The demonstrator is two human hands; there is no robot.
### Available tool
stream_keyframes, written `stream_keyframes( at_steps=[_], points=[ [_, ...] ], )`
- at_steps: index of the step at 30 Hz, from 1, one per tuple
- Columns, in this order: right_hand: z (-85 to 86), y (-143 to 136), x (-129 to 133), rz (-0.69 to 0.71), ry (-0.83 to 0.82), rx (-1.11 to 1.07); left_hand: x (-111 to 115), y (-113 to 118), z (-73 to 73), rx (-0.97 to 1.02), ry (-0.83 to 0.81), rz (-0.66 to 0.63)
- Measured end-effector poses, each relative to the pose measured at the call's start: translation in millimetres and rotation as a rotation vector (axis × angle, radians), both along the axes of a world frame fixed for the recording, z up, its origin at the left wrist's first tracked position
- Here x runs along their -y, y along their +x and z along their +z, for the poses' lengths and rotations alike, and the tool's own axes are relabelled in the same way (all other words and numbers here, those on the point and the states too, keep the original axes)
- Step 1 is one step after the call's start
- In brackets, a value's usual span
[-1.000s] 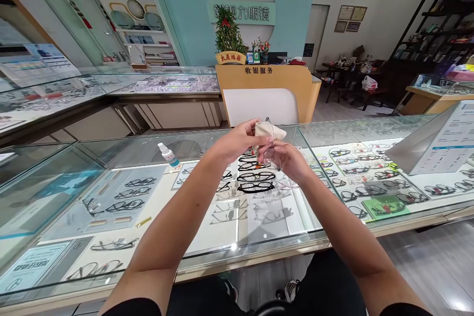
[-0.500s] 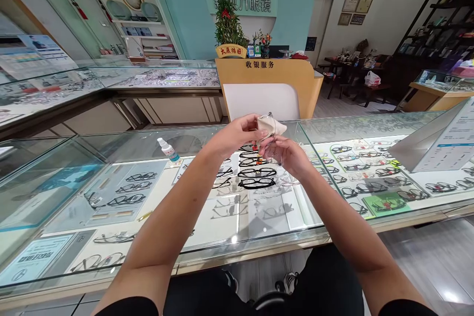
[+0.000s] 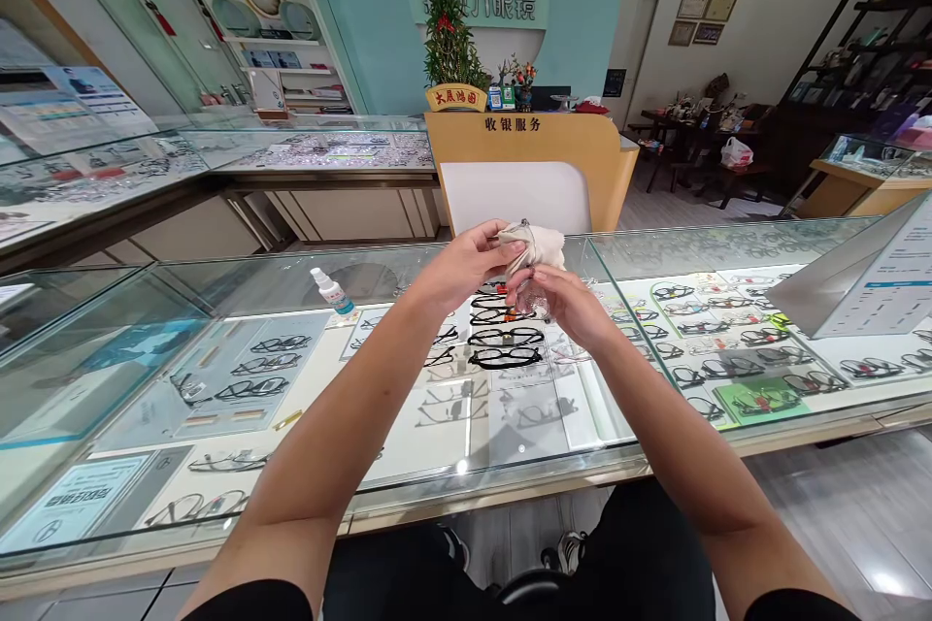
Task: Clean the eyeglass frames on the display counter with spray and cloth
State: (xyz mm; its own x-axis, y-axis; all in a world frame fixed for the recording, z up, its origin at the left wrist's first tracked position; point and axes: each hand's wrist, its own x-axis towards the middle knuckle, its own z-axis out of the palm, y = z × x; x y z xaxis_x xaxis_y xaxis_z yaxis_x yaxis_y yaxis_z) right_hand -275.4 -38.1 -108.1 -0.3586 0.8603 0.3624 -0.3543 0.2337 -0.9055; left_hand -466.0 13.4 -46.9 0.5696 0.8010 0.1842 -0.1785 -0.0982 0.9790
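Above the glass counter, my left hand [image 3: 470, 264] pinches a cream cloth [image 3: 546, 243] between thumb and fingers. The cloth is folded around part of a pair of eyeglasses [image 3: 537, 301] with a thin frame and clear lenses. From the right, my right hand [image 3: 572, 304] closes its fingers on the same eyeglasses, close below the cloth. Much of the frame is hidden by the cloth and my fingers. A white spray bottle [image 3: 332, 291] with blue liquid stands on the counter left of my hands.
Under the glass top [image 3: 429, 466] lie rows of eyeglasses, with dark frames [image 3: 506, 357] below my hands. A white folded sign [image 3: 866, 272] stands at the right. Beyond the counter is a wooden cashier desk [image 3: 528, 141] with a plant [image 3: 448, 49].
The cloth has shifted and bunched around the eyeglasses, its pointed right corner now folded and rounder. Both hands stay at nearly the same place; the view has shifted slightly.
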Motion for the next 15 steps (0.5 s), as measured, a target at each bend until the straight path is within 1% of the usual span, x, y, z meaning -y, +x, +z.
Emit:
stream_keyframes(
  at_steps=[4,7,9,12,15],
  points=[
    [-1.0,0,0,0.013,0.005,0.006,5,3,-1.7,0.016,-0.01,-0.082],
    [0.4,-1,1,0.016,-0.003,-0.011,7,7,-4.1,0.027,0.035,-0.165],
    [1.7,-2,1,0.011,0.004,-0.026,7,9,-5.3,0.034,0.068,-0.189],
    [3.1,-3,1,-0.01,0.012,-0.035,7,13,-7.4,0.049,0.092,-0.161],
    [4.0,-4,1,-0.036,0.013,-0.051,8,18,-11.5,0.081,0.103,-0.07]
  ],
)
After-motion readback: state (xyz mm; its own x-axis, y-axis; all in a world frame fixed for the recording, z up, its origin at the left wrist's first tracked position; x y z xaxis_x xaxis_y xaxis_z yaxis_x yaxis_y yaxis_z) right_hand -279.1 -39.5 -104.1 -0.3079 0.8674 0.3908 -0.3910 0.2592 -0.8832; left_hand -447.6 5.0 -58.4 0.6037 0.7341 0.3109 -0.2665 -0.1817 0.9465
